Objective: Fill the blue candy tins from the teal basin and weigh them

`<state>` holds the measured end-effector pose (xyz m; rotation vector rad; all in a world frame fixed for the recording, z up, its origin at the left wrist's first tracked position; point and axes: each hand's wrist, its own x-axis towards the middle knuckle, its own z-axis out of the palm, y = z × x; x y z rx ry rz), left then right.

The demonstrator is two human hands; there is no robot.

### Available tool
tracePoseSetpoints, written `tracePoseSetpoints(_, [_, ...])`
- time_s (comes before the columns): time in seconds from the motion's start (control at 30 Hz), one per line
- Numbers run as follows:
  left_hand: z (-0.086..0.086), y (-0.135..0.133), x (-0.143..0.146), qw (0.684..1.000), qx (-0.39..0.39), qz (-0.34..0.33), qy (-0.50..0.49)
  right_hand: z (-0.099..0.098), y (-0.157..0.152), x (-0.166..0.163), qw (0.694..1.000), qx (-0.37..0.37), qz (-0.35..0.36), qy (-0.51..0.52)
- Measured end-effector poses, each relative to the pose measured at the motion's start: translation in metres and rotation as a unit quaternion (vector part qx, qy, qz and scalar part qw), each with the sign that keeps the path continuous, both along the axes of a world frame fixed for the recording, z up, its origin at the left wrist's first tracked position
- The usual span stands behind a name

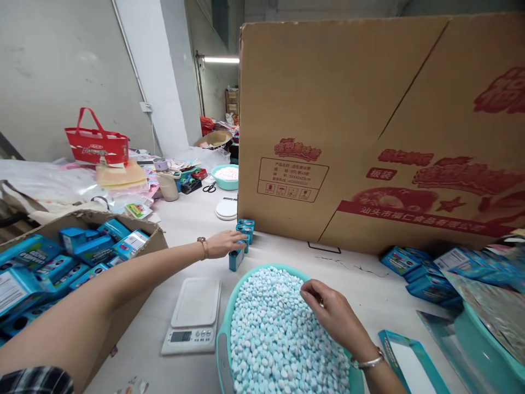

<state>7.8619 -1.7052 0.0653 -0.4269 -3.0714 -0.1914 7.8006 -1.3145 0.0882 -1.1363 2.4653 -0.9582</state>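
My left hand (225, 244) reaches across the table, its fingers over a short row of small blue boxes (236, 261) standing upright. The fingers seem closed around the top of one box, partly hiding the row. My right hand (331, 311) is just above the far right side of a turquoise basin (223, 339). Its fingers are curled toward the thumb; what they hold, if anything, is hidden. Small pale blue and white tablet-shaped candies (279, 328) fill the basin in a heap. Left of it lies a white digital scale (197, 312) with a bare platform.
A large printed cardboard carton (328, 109) walls off the back right. An open carton (158, 241) of blue boxes stands at the left. More blue boxes (430, 282), an open blue tray-like box (412, 361) and another turquoise tub (488, 339) occupy the right. Scissors (209, 187) lie farther back.
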Motion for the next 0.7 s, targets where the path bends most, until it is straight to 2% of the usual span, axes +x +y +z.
tracePoseSetpoints(0.07, [-0.007, 0.005, 0.007, 0.993, 0.017, 0.115, 0.032, 0.005, -0.015, -0.003, 1.000, 0.003, 0.018, 0.022])
tracePoseSetpoints(0.13, [-0.018, 0.015, 0.011, 0.975, 0.028, 0.218, 0.042, 0.011, -0.046, -0.011, 0.996, 0.022, 0.050, 0.074])
tracePoseSetpoints(0.2, [-0.031, 0.027, 0.012, 0.959, 0.033, 0.282, 0.027, 0.015, -0.091, -0.022, 0.985, 0.062, 0.083, 0.136])
tracePoseSetpoints(0.27, [-0.039, 0.037, 0.011, 0.951, 0.035, 0.306, 0.007, 0.014, -0.142, -0.035, 0.978, 0.080, 0.098, 0.167])
tracePoseSetpoints(0.37, [-0.040, 0.043, 0.011, 0.959, 0.032, 0.281, -0.012, 0.007, -0.212, -0.051, 0.961, 0.123, 0.129, 0.212])
tracePoseSetpoints(0.47, [-0.033, 0.039, 0.018, 0.979, 0.024, 0.200, -0.030, -0.004, -0.260, -0.057, 0.944, 0.165, 0.152, 0.241])
tracePoseSetpoints(0.57, [-0.029, 0.033, 0.028, 0.990, 0.012, 0.132, -0.039, -0.016, -0.288, -0.056, 0.932, 0.199, 0.159, 0.257])
tracePoseSetpoints(0.7, [-0.031, 0.028, 0.038, 0.994, 0.007, 0.100, -0.038, -0.030, -0.301, -0.054, 0.928, 0.236, 0.146, 0.249])
